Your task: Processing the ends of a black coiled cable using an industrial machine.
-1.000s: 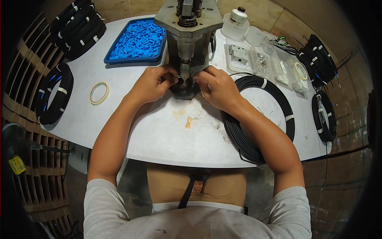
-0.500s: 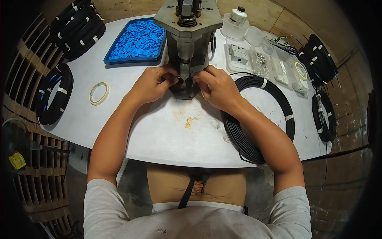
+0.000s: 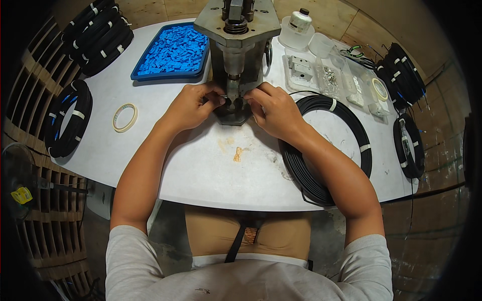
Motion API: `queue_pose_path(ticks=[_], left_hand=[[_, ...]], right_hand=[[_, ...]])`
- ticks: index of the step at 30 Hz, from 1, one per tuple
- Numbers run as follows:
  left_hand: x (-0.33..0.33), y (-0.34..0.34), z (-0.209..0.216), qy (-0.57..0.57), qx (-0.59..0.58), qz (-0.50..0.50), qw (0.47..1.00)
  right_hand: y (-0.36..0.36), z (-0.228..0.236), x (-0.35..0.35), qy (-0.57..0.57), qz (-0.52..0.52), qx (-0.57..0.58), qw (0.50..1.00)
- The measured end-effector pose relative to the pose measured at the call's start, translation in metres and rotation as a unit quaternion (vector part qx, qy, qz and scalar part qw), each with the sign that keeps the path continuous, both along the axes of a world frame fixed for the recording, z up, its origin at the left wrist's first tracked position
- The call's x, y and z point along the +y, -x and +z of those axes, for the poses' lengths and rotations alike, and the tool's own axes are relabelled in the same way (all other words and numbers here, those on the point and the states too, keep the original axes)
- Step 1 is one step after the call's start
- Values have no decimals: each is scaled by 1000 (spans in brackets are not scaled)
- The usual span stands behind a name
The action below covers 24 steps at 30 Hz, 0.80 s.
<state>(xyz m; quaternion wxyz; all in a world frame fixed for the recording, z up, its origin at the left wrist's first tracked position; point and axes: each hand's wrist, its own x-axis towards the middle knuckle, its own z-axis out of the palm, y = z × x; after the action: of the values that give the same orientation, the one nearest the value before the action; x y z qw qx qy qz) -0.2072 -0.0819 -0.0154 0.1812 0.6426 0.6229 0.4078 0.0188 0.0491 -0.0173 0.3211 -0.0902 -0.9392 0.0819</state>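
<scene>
Yellow tag (image 3: 21, 195), far L, sits a bit higher than half a sec ago; both hands look abt the same.
L hand (image 3: 193, 106) & R hand (image 3: 275, 109) are up at the big metal press (image 3: 235, 57), 1 on each side of its low rod. Press stands near the back of the white table (image 3: 216, 183). Fingers of both hands are bent in, but can't tell if tips are together, apart or clamped on sth: too small + dark. Blk cable coil (image 3: 296, 166) lies to R of press, partly under R arm. Blue tray (image 3: 170, 77) w/ lots of blue bits (image 3: 173, 50) is L of press. Tape roll (image 3: 119, 130) lies on table, L of L arm.
</scene>
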Motion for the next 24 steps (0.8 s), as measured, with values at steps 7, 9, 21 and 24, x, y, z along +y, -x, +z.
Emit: queue_pose_path(ticks=[7, 9, 21, 24], left_hand=[[1, 1, -1, 1, 4, 1, 1000], [0, 1, -1, 0, 3, -1, 1000], [1, -3, 0, -16, 20, 14, 1000], [2, -6, 0, -21, 25, 27, 999]], right_hand=[[0, -1, 0, -4, -1, -1, 1000], [0, -1, 1, -5, -1, 0, 1000], [0, -2, 3, -21, 3, 9, 1000], [-1, -3, 3, -24, -2, 3, 1000]])
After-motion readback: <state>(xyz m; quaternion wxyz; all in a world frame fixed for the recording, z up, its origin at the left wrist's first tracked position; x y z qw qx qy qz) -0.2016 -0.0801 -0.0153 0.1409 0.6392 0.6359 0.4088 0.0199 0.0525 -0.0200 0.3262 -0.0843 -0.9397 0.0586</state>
